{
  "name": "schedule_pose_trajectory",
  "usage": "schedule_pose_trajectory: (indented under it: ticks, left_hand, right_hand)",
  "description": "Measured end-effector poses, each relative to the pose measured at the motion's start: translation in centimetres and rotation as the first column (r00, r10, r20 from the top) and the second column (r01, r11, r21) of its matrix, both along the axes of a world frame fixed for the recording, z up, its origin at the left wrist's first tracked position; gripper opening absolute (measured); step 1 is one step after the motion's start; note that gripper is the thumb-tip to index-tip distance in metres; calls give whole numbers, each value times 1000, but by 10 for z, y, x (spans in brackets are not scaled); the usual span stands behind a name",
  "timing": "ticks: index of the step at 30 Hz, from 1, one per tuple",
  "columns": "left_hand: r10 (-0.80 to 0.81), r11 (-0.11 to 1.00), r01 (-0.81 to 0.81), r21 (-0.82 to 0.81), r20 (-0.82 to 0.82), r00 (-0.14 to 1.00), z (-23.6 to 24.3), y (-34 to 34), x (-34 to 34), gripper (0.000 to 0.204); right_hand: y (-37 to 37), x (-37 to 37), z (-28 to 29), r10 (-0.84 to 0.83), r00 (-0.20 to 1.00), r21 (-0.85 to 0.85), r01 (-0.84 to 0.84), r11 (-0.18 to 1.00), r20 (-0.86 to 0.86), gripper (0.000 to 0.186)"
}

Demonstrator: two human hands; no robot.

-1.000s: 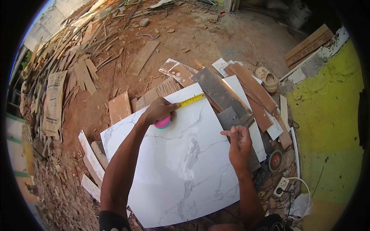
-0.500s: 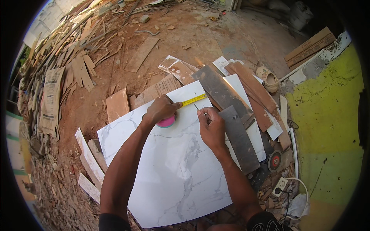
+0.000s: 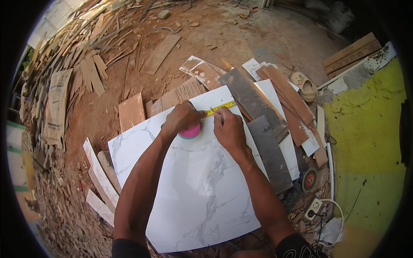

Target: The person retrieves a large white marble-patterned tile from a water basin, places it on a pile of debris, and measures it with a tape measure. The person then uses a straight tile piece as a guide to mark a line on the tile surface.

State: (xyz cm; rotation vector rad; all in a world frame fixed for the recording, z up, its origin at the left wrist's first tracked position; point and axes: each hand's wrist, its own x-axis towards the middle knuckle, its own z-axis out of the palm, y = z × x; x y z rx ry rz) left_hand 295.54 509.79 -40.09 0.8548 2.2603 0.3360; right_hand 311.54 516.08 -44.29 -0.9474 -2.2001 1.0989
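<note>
A large white marble-patterned tile lies in front of me. My left hand is closed on a tape measure with a pink and teal case, near the tile's far edge. Its yellow blade runs out rightward along the tile to near the right edge. Against the blade, my right hand pinches a thin, dark pencil-like stick. Most of that stick is hidden by the fingers, so its exact kind is unclear.
Dark and brown tile offcuts are stacked to the right. An angle grinder's disc and a white power socket lie by the yellow-green wall. A beige clog sits farther back. Wood scraps heap at left.
My right hand has moved left and up, bringing the thin stick to the yellow blade. My left hand stays on the tape measure. The view has shifted slightly.
</note>
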Motion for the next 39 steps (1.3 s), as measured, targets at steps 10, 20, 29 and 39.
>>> schedule_pose_trajectory:
  ticks: [10, 20, 29, 39]
  left_hand:
    - [11, 1000, -11, -3, 19, 1000, 5, 5, 1, 43]
    - [-4, 1000, 4, 0, 29, 1000, -1, 3, -6, 58]
    - [-20, 1000, 20, 6, 29, 999, 1, 3, -5, 58]
    - [8, 1000, -8, 7, 28, 1000, 3, 3, -1, 57]
  right_hand:
    - [-6, -9, -6, -12, 999, 107, 8, 994, 41, 15]
    - [-10, -12, 1, -7, 990, 97, -7, 995, 141, 18]
    - [-7, -16, -4, -9, 999, 162, 2, 987, 37, 13]
    - [-7, -19, -8, -46, 998, 154, 40, 987, 36, 13]
